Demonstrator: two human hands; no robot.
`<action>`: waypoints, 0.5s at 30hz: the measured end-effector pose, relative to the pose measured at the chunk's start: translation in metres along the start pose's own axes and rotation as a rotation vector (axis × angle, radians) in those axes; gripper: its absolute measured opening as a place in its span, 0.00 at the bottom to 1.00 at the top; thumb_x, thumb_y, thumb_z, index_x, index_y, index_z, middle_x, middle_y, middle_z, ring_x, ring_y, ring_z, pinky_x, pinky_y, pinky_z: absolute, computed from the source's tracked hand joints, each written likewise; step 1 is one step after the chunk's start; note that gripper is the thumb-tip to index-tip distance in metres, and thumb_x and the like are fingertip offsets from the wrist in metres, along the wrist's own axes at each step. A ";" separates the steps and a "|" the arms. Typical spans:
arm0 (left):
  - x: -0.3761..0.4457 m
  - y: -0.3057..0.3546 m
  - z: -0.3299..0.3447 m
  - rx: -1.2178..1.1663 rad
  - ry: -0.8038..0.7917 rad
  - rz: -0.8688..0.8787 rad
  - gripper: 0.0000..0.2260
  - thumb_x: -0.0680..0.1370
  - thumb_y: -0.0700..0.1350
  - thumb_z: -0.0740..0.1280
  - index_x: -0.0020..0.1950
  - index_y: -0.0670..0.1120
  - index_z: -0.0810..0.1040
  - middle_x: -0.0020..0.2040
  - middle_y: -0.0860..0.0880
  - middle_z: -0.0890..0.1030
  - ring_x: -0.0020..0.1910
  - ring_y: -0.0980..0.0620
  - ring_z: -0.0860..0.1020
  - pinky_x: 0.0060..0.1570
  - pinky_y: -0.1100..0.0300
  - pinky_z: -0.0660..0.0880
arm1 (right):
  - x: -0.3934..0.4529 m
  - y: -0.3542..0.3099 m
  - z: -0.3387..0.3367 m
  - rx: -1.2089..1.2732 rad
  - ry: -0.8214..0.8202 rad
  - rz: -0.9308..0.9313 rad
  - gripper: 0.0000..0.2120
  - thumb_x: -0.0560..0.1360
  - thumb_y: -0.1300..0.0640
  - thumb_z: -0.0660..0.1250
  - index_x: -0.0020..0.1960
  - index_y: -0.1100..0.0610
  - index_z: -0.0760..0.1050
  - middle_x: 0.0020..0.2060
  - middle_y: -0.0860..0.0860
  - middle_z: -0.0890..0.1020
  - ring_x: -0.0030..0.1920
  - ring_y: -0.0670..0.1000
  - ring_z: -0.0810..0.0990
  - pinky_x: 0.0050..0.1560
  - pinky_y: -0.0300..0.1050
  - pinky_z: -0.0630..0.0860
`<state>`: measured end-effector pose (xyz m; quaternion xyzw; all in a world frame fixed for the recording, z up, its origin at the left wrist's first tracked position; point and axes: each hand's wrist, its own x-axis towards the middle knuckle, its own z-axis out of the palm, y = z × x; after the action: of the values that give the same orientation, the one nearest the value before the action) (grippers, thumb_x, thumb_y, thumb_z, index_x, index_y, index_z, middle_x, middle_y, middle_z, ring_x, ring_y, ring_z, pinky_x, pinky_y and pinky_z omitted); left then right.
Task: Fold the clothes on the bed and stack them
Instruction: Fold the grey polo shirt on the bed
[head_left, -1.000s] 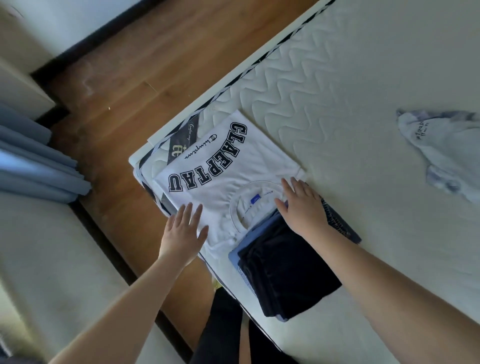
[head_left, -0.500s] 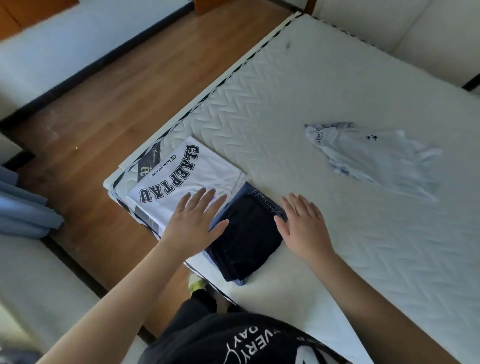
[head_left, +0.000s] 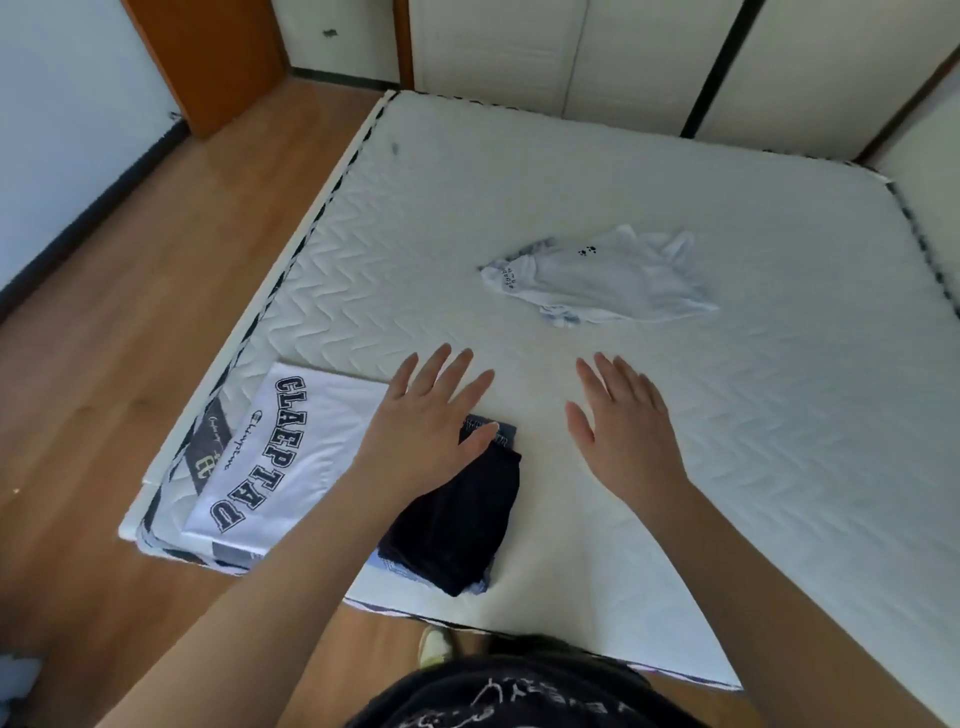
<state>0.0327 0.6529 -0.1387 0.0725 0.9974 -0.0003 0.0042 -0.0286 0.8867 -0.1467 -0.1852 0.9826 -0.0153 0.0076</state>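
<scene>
A folded white T-shirt with black letters (head_left: 291, 447) lies at the near left corner of the bed (head_left: 571, 182). Beside it, to the right, sits a folded pile of dark clothes (head_left: 457, 525) over blue fabric. My left hand (head_left: 426, 421) hovers with straight spread fingers over the seam between shirt and dark pile. My right hand (head_left: 618, 421) is spread flat above the bare mattress, right of the pile, holding nothing. A crumpled pale garment (head_left: 602, 280) lies unfolded in the middle of the bed, beyond both hands.
Wooden floor (head_left: 130, 338) runs along the bed's left side. A wooden door frame (head_left: 208, 57) and white wardrobe doors (head_left: 571, 47) stand behind the bed. My shoe (head_left: 436, 647) shows at the bed's near edge.
Both hands have lifted off the folded shirt and dark pile and moved forward. The view has risen, bringing the crumpled pale garment and the far wall into sight.
</scene>
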 end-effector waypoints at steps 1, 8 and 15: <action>0.003 -0.001 0.000 0.013 -0.015 0.030 0.33 0.77 0.66 0.41 0.79 0.55 0.58 0.80 0.49 0.56 0.79 0.47 0.51 0.77 0.46 0.46 | -0.007 0.001 -0.002 -0.017 0.000 0.034 0.27 0.82 0.44 0.48 0.78 0.52 0.55 0.77 0.53 0.59 0.77 0.55 0.55 0.77 0.52 0.49; 0.028 0.020 -0.012 0.024 -0.010 0.171 0.34 0.76 0.67 0.37 0.80 0.57 0.47 0.81 0.51 0.46 0.79 0.49 0.42 0.76 0.47 0.40 | -0.041 0.015 -0.019 -0.021 0.083 0.254 0.27 0.82 0.43 0.47 0.78 0.53 0.57 0.76 0.55 0.62 0.76 0.57 0.60 0.76 0.54 0.53; 0.065 0.080 -0.020 0.010 0.039 0.286 0.32 0.77 0.65 0.37 0.80 0.56 0.47 0.81 0.50 0.46 0.79 0.49 0.42 0.76 0.48 0.39 | -0.064 0.062 -0.030 -0.033 0.093 0.334 0.28 0.82 0.43 0.46 0.79 0.52 0.55 0.77 0.55 0.60 0.77 0.56 0.57 0.77 0.54 0.51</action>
<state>-0.0202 0.7416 -0.1195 0.2140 0.9767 -0.0033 -0.0154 0.0074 0.9685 -0.1182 -0.0184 0.9991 -0.0063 -0.0384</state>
